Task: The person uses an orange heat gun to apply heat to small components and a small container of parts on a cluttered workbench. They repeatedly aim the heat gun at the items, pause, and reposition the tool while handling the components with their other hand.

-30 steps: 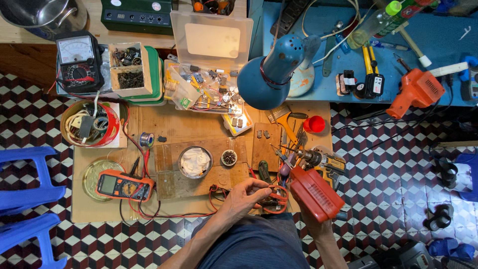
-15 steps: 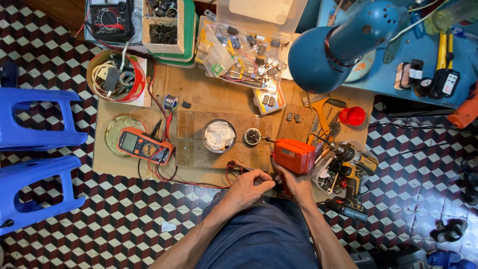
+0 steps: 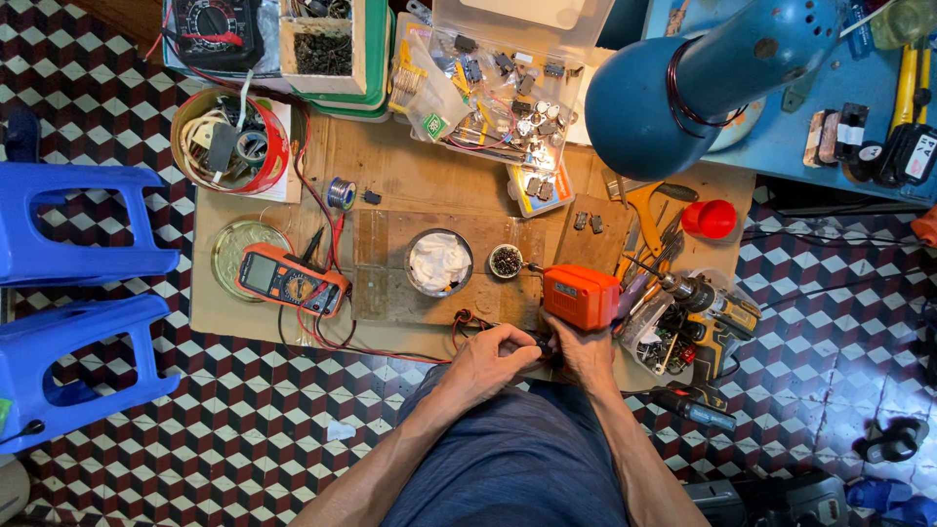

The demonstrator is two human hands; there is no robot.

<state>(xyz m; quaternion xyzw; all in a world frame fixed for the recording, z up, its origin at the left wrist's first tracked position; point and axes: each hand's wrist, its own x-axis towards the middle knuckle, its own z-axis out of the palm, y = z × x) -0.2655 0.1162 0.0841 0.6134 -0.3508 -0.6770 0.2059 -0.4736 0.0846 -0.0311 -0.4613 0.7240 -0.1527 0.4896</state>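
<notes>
My right hand [image 3: 584,353] grips the handle of an orange soldering gun [image 3: 580,296] at the near edge of the low wooden bench [image 3: 410,185]. My left hand [image 3: 493,359] is closed on a small dark part joined to red and black wires [image 3: 390,346], held right beside the gun's grip. The wires run left to an orange multimeter [image 3: 289,279]. Just beyond the hands sit a round tin with white wadding [image 3: 439,263] and a small cup of dark bits [image 3: 506,261].
A blue desk lamp [image 3: 703,83] hangs over the bench's right side. A clear parts box [image 3: 488,83], a red bowl of tape rolls [image 3: 230,141], a cordless drill [image 3: 717,307], a red cup [image 3: 710,219] and two blue stools [image 3: 78,293] surround the bench.
The orange soldering gun has been brought from the right side to in front of me and turned upright. The view has moved closer and shifted right.
</notes>
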